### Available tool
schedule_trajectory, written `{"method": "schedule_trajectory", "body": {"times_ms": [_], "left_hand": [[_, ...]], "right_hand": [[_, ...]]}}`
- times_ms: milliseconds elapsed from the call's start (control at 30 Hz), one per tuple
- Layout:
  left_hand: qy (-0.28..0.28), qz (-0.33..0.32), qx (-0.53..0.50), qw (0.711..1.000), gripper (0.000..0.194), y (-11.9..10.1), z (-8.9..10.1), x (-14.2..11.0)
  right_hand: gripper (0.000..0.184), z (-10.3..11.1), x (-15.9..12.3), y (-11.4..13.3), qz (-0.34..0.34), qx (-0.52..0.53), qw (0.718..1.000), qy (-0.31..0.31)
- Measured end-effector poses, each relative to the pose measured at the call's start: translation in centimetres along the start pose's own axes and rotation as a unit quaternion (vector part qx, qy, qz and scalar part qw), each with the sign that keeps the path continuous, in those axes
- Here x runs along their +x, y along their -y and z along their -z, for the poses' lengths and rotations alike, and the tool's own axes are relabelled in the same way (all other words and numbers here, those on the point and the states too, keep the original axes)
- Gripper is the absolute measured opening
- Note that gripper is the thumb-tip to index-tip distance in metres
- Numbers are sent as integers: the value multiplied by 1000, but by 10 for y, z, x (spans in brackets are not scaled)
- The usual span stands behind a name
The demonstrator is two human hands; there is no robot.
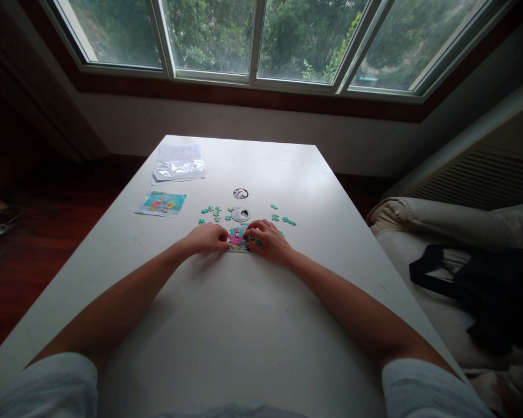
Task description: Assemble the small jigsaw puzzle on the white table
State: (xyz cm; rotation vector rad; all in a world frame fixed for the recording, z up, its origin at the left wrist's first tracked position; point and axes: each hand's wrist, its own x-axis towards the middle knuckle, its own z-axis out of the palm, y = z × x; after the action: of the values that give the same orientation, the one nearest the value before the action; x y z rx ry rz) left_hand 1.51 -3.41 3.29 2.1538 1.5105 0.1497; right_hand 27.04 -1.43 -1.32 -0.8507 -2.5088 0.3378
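Note:
A partly joined jigsaw puzzle [236, 237] with a pink cartoon figure lies flat on the white table, between my two hands. My left hand [208, 238] is closed, its thumb and curled fingers gripping the puzzle's left edge. Over the puzzle's right part, my right hand [268, 239] is bent with fingertips drawn together and pressed down; what is under them is hidden. Loose teal puzzle pieces [216, 213] are scattered beyond my left hand. More loose pieces [289, 221] lie beyond my right hand. Just behind the puzzle rests a round, silvery disc-like object [240, 214].
A second round object [240, 194] lies farther back. On the table's left are a coloured picture sheet [162, 204] and papers in clear plastic [180, 162]. Beyond the white table [253, 325] is a window. A couch [401, 255] with dark cloth [497, 290] stands at right.

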Motion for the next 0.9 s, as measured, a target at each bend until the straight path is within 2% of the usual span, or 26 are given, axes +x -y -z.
{"method": "schedule_trajectory", "body": {"times_ms": [100, 167, 300, 400, 500, 733, 900], "left_hand": [[-27, -2, -6, 1000, 30, 2, 4, 3], [-78, 8, -2, 997, 31, 7, 7, 6], [-186, 76, 30, 979, 24, 27, 7, 15], [-241, 73, 59, 966, 23, 44, 2, 20], [-249, 49, 81, 964, 26, 53, -3, 21], [-257, 30, 91, 962, 14, 59, -3, 24], [-263, 26, 85, 961, 18, 62, -3, 25]], "right_hand": [[22, 0, 0, 0, 0, -1, 1000, 0], [22, 0, 0, 0, 1, -1, 1000, 2], [22, 0, 1, -1, 3, 3, 1000, 4], [22, 0, 1, -1, 3, 7, 1000, 4], [22, 0, 1, -1, 3, 8, 1000, 3], [22, 1, 1, -1, 5, 10, 1000, 3], [22, 1, 0, -2, 7, 12, 1000, 2]]}}
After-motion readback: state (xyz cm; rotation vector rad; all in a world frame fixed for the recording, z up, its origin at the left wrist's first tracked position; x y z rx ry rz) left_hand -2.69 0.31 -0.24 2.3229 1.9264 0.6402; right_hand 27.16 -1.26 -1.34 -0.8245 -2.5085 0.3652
